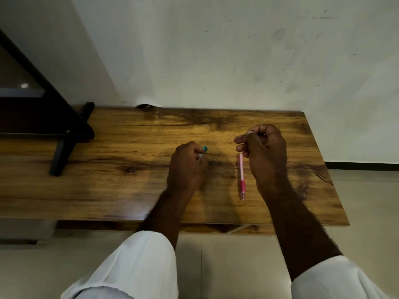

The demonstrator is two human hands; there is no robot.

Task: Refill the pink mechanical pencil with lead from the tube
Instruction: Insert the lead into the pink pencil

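Head view: both my hands at the wooden table (112,190).
My left hand (186,169) and right hand (264,152) flank the pink pencil (241,175), lying flat, tip toward me; the left curls round the teal-capped tube (203,153), the right pinches one thin lead (231,142).

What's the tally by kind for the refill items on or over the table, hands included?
pink mechanical pencil: 1, lying on the table
lead tube: 1, teal end, held in the left hand
loose lead: 1, pinched by the right hand
hands: 2
Total: 5
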